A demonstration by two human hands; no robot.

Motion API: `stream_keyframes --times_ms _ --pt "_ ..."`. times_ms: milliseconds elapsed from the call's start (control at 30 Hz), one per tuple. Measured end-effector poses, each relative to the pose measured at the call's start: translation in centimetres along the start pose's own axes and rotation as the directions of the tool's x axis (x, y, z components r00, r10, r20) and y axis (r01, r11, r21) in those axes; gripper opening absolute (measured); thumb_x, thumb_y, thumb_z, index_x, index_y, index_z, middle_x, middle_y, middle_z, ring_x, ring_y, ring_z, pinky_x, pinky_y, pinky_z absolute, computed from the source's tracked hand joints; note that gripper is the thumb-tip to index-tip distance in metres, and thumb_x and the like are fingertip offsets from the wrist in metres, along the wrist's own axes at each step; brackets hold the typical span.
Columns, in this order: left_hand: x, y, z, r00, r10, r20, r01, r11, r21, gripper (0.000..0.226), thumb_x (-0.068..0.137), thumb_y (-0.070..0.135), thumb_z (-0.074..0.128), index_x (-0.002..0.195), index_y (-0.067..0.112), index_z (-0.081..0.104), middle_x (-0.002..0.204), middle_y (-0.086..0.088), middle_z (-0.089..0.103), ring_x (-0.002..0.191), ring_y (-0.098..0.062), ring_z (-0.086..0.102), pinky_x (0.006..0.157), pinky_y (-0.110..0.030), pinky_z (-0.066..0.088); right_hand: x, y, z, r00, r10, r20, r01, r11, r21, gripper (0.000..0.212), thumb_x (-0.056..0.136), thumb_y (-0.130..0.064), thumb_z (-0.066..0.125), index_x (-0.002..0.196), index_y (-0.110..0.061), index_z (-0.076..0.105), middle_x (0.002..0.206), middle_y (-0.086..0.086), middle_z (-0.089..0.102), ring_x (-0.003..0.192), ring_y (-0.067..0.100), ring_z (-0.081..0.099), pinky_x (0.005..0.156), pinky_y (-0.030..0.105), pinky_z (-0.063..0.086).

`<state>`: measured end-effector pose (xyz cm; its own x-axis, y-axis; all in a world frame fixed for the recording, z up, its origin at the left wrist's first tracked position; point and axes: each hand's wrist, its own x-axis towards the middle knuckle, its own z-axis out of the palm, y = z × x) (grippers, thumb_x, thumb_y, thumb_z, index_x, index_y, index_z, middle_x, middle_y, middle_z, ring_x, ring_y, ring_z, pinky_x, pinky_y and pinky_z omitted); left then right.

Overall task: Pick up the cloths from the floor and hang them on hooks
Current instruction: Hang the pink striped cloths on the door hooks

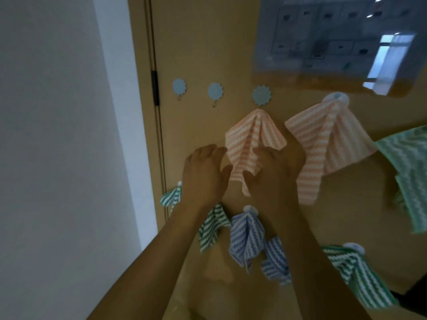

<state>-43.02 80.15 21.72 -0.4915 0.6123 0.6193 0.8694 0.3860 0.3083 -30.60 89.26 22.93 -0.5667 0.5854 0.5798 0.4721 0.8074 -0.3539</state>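
Two peach-and-white striped cloths (251, 144) (328, 139) hang on a tan wooden door (203, 54); dark green-and-white striped cloths (211, 227) (355, 273) flank a blue-and-white striped cloth (246, 239) at six o'clock; pale blue scalloped hooks (215, 91) at twelve; a mint-green striped cloth (409, 162) at three; the white wall (57, 135) at nine.

Home interior: wooden door (198, 54) with stick-on hooks (215, 91), striped cloths (253, 144), white wall (57, 135).

A single head-worn wide-angle view looks forward, perhaps slightly upward, close to a tan wooden door (203, 54), just beyond the raised left hand (204, 174) and right hand (273, 172).
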Motion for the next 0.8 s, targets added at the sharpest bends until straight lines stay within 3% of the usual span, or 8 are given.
stream_keyframes --times_ms 200,300,367,467,533,800 --pt "-7.4 -0.3 -1.8 0.987 -0.158 -0.007 0.158 0.983 0.096 0.048 0.098 0.041 0.050 0.143 0.024 0.048 0.150 -0.002 0.043 0.139 -0.020 0.037 0.115 -0.035 0.023 -4.7 -1.1 2.0 0.994 -0.067 0.085 0.050 0.981 0.185 0.054 0.092 -0.030 0.062 0.142 -0.017 0.045 0.147 0.004 0.042 0.135 0.022 0.038 0.107 0.028 0.030" --pt "-11.0 -0.9 -3.3 0.974 -0.226 -0.007 0.224 0.964 0.140 0.048 0.097 0.041 0.050 0.141 0.023 0.050 0.147 -0.002 0.047 0.136 -0.022 0.040 0.114 -0.042 0.027 -7.4 -3.0 2.4 0.985 -0.168 -0.040 0.172 0.923 0.345 0.039 0.079 -0.005 0.073 0.116 0.004 0.063 0.114 0.023 0.063 0.106 0.038 0.060 0.092 0.030 0.036" --pt "-13.6 -1.3 -4.3 0.957 -0.289 -0.032 0.290 0.946 0.147 0.047 0.096 0.040 0.053 0.140 0.024 0.050 0.147 -0.003 0.047 0.137 -0.023 0.039 0.115 -0.043 0.025 -9.1 -4.1 2.8 0.973 -0.222 -0.068 0.230 0.888 0.399 0.036 0.073 0.002 0.074 0.108 0.008 0.065 0.104 0.024 0.066 0.096 0.039 0.063 0.091 0.035 0.041" --pt "-17.2 -2.3 -6.1 0.918 -0.392 -0.055 0.395 0.898 0.193 0.049 0.097 0.043 0.051 0.143 0.026 0.047 0.151 -0.002 0.042 0.141 -0.023 0.033 0.117 -0.045 0.023 -10.6 -6.4 3.6 0.954 -0.250 0.164 0.162 0.895 0.416 0.051 0.083 -0.015 0.071 0.131 -0.005 0.056 0.131 0.011 0.058 0.124 0.028 0.052 0.110 0.042 0.035" --pt "-19.7 -3.2 -7.5 0.887 -0.456 -0.075 0.460 0.857 0.231 0.050 0.098 0.044 0.050 0.145 0.028 0.044 0.153 0.000 0.040 0.143 -0.022 0.031 0.118 -0.044 0.021 -11.8 -8.5 4.2 0.937 -0.234 0.261 0.110 0.903 0.415 0.056 0.087 -0.024 0.067 0.139 -0.013 0.048 0.141 0.006 0.050 0.131 0.024 0.045 0.112 0.038 0.034" --pt "-31.7 -6.5 -15.9 0.745 -0.642 -0.182 0.662 0.677 0.321 0.050 0.098 0.043 0.050 0.145 0.026 0.044 0.152 -0.001 0.041 0.143 -0.021 0.030 0.117 -0.044 0.022 -20.6 -17.6 4.9 0.831 -0.385 0.401 0.091 0.806 0.584 0.057 0.093 -0.035 0.061 0.145 -0.027 0.039 0.149 -0.006 0.040 0.136 0.015 0.038 0.107 0.031 0.037"
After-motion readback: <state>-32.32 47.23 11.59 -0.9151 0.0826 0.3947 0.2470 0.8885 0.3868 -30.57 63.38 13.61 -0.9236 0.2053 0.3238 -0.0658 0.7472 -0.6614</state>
